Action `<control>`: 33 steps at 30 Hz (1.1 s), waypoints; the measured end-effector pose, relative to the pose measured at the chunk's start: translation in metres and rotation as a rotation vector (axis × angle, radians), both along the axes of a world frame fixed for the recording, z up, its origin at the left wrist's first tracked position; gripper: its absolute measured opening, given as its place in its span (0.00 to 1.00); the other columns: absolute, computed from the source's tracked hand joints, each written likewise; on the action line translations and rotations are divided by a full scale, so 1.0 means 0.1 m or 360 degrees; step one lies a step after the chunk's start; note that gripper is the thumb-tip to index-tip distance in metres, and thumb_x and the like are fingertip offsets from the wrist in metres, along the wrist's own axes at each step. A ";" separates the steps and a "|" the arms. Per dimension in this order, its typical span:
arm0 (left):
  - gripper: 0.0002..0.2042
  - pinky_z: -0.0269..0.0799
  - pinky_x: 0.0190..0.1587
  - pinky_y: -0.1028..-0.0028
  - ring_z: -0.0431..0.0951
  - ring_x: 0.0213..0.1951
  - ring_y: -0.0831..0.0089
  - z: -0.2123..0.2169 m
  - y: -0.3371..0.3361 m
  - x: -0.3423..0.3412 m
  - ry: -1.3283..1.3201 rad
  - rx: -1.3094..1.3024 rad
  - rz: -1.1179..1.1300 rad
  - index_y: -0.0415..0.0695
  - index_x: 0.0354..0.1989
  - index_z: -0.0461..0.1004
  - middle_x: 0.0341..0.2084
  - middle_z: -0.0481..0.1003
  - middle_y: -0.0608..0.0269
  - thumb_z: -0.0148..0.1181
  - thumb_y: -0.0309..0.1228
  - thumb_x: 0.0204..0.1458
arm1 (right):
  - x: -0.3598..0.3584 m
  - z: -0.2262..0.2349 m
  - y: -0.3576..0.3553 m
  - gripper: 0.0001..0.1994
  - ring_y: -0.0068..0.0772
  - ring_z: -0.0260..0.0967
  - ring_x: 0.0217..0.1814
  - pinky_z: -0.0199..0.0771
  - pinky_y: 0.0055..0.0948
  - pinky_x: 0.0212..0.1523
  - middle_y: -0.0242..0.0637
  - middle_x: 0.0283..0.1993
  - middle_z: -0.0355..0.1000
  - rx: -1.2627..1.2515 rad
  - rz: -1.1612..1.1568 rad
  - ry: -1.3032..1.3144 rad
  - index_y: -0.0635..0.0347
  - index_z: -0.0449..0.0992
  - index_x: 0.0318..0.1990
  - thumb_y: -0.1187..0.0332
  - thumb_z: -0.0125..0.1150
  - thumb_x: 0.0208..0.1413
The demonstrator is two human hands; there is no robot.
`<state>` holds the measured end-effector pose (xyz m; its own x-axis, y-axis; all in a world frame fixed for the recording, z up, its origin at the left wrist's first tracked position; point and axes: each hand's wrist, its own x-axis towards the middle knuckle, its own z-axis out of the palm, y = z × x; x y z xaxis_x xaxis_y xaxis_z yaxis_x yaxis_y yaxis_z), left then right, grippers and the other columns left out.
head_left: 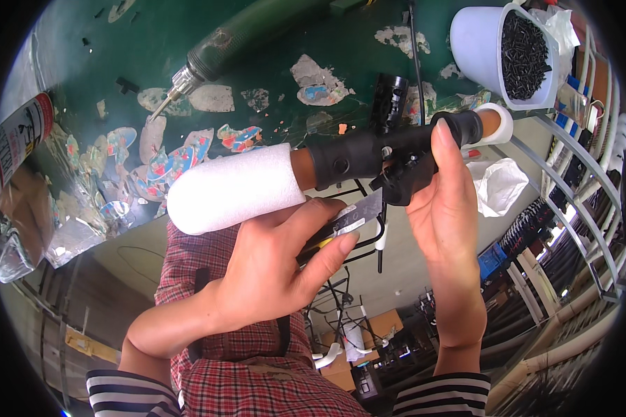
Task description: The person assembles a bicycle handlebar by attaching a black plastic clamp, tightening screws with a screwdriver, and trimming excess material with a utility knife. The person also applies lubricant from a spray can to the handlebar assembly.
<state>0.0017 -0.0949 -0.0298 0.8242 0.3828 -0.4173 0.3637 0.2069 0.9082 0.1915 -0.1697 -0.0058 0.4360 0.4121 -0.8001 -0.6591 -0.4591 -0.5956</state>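
My right hand point(446, 184) is closed around a black plastic tube fitting point(348, 158), thumb on top, holding it over the table's near edge. A thick white foam sleeve point(233, 187) extends from the fitting's left side, with a brown band between them. Another brown band and a white ring point(497, 125) show at the right end. Under the fitting, my left hand point(278, 257) pinches a flat, dark, knife-like piece point(355, 214) with a grey end, a pale label and a bit of yellow. Its grey end meets or nearly meets the fitting's lower black part; contact is unclear.
Behind lies a power screwdriver point(202, 66) on the green table point(278, 48), among peeling paper patches. A white tub point(476, 48) of black screws stands far right. At the left edge is a printed can point(21, 146). Metal racks point(570, 167) curve along the right.
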 end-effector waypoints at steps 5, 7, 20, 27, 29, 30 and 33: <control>0.12 0.71 0.29 0.72 0.76 0.24 0.69 0.02 0.01 0.02 0.0039 -0.0067 0.0060 0.33 0.43 0.75 0.22 0.74 0.57 0.62 0.29 0.56 | 0.00 -0.01 0.01 0.18 0.28 0.77 0.45 0.79 0.31 0.47 0.38 0.45 0.75 0.0018 -0.0012 -0.0006 0.63 0.68 0.50 0.55 0.53 0.66; 0.11 0.71 0.26 0.67 0.77 0.22 0.59 0.02 0.00 0.04 0.0063 -0.0070 0.0161 0.34 0.39 0.77 0.20 0.74 0.52 0.65 0.29 0.52 | -0.02 -0.02 0.02 0.19 0.28 0.77 0.43 0.81 0.31 0.44 0.39 0.44 0.75 0.0015 -0.0037 -0.0045 0.64 0.69 0.48 0.55 0.55 0.65; 0.10 0.71 0.27 0.64 0.76 0.22 0.57 0.10 0.10 0.06 0.0215 0.0000 0.0043 0.35 0.37 0.77 0.21 0.74 0.51 0.64 0.29 0.52 | -0.05 -0.02 0.05 0.22 0.29 0.78 0.37 0.82 0.29 0.36 0.39 0.38 0.76 -0.0028 -0.0039 -0.0153 0.67 0.72 0.45 0.53 0.59 0.61; 0.09 0.71 0.29 0.62 0.76 0.24 0.54 0.09 0.09 0.07 0.0215 0.0145 0.0055 0.36 0.37 0.77 0.22 0.74 0.50 0.64 0.29 0.52 | -0.06 -0.03 0.06 0.21 0.29 0.78 0.36 0.81 0.29 0.35 0.40 0.38 0.76 -0.0036 -0.0023 -0.0173 0.67 0.72 0.44 0.53 0.59 0.62; 0.10 0.71 0.30 0.61 0.76 0.25 0.53 0.10 0.09 0.08 0.0216 0.0201 0.0043 0.36 0.37 0.77 0.22 0.74 0.50 0.64 0.30 0.52 | -0.06 -0.03 0.06 0.21 0.29 0.78 0.36 0.81 0.29 0.35 0.40 0.38 0.76 -0.0032 -0.0025 -0.0189 0.68 0.72 0.44 0.53 0.59 0.62; 0.10 0.71 0.30 0.61 0.76 0.25 0.53 0.10 0.09 0.08 0.0226 0.0215 0.0031 0.36 0.37 0.77 0.22 0.74 0.50 0.64 0.30 0.52 | -0.06 -0.03 0.06 0.21 0.30 0.78 0.36 0.82 0.29 0.35 0.40 0.39 0.76 -0.0030 -0.0027 -0.0197 0.68 0.72 0.44 0.54 0.59 0.62; 0.10 0.71 0.30 0.60 0.76 0.25 0.52 0.08 0.09 0.08 0.0214 0.0267 0.0028 0.36 0.37 0.77 0.22 0.74 0.49 0.64 0.31 0.52 | -0.06 -0.04 0.04 0.21 0.30 0.78 0.36 0.82 0.30 0.34 0.40 0.39 0.76 -0.0032 -0.0021 -0.0189 0.68 0.72 0.44 0.54 0.59 0.62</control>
